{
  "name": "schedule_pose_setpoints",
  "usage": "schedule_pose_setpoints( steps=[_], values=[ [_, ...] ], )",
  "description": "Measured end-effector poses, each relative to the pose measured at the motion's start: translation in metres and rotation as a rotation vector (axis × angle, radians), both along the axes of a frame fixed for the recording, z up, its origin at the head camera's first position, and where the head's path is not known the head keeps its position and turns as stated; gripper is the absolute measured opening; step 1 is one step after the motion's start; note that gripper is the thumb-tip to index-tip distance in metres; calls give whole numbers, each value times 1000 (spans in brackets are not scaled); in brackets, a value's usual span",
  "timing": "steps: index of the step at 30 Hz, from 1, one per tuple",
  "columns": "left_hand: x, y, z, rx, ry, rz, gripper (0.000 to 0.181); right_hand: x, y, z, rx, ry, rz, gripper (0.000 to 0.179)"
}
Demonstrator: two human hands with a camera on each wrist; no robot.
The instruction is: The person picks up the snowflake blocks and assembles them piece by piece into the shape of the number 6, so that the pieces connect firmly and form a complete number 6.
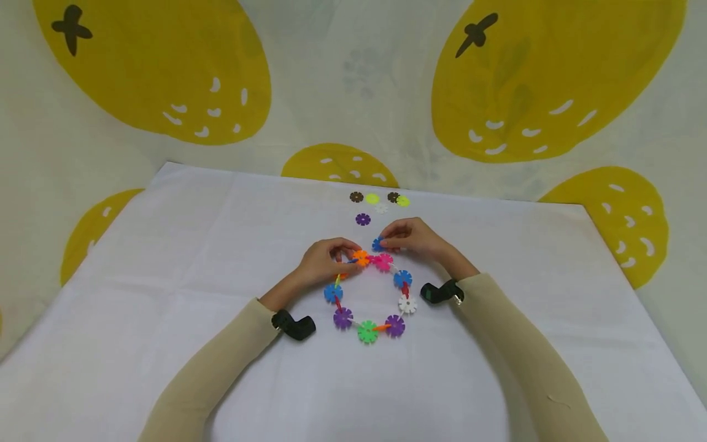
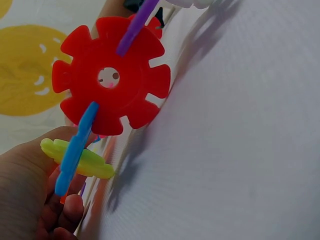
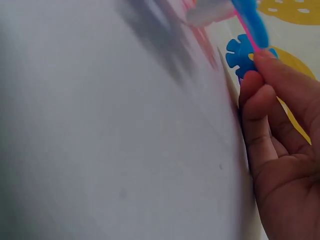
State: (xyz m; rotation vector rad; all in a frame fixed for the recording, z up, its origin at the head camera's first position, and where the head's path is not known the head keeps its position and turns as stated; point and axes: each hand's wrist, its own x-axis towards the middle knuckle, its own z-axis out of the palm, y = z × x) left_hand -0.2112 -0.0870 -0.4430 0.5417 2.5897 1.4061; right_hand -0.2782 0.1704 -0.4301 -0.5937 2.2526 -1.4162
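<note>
A chain of colourful notched plastic discs, with a green disc [image 1: 367,331] at its near end, lies in a ring on the white table. At the ring's far side my left hand [image 1: 327,260] pinches an orange disc [image 1: 361,258]. My right hand [image 1: 415,237] holds a loose blue disc [image 1: 378,244] between thumb and fingers, just beyond the pink disc [image 1: 384,263]. In the left wrist view a red disc [image 2: 135,90], an edge-on blue disc [image 2: 75,157] and a yellow-green disc [image 2: 95,166] interlock near the hand. The right wrist view shows the held blue disc [image 3: 239,54] at the fingertips.
Loose discs lie toward the table's back edge: purple [image 1: 363,219], white [image 1: 382,209], brown [image 1: 356,197] and yellow [image 1: 403,201] among them. Behind the white table [image 1: 166,245] hangs a cloth with yellow fruit prints [image 1: 353,162].
</note>
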Motion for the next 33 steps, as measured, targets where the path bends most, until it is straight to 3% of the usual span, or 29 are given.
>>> schedule_pose_setpoints(
  steps=[7, 33],
  values=[
    [0, -1, -1, 10, -2, -2, 39, 1, -7, -1, -42, 8, 119, 19],
    [0, -3, 1, 24, -1, -21, 38, 5, -11, -5, -135, -33, 149, 17]
  ],
)
